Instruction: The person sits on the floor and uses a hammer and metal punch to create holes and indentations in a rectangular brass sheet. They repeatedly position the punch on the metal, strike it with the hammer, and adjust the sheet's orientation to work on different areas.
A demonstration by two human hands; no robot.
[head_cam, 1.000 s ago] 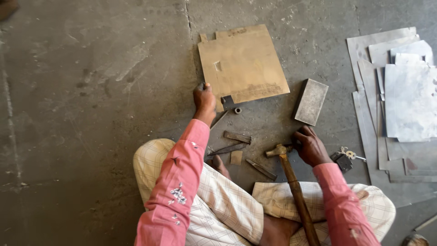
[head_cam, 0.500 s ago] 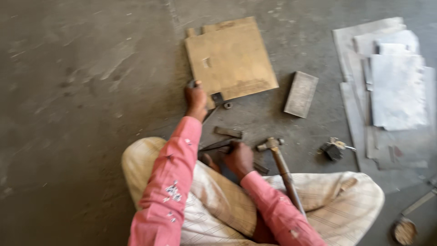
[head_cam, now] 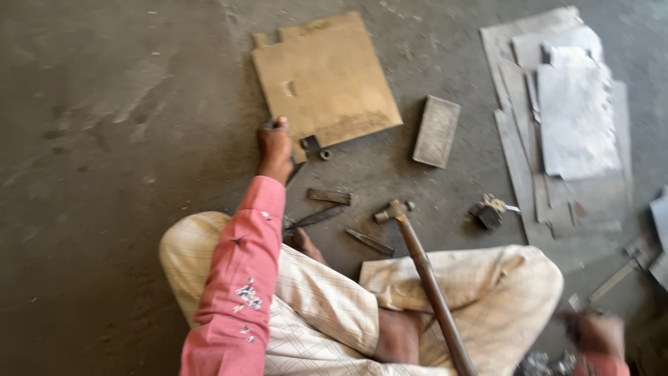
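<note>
I sit cross-legged on a concrete floor. My left hand [head_cam: 275, 148] is closed around a small dark metal piece at the near-left edge of a rusty brown metal plate [head_cam: 327, 76] lying flat. My right hand [head_cam: 597, 333] is blurred at the lower right, beside my knee and close to some small dark bits [head_cam: 550, 362]; its grip is unclear. A hammer [head_cam: 393, 209] lies in front of me with its long handle resting across my leg. No hand touches it.
Three thin chisel-like metal strips [head_cam: 329, 196] lie between my left arm and the hammer. A small grey metal block [head_cam: 436, 131] sits right of the plate. A stack of grey metal sheets [head_cam: 570, 118] lies at the right, and a padlock with keys [head_cam: 488, 212] rests nearer me.
My right hand left the hammer head, passed in front of my legs, then swung out to the lower right. My left hand stayed at the plate's edge. The view shifted.
</note>
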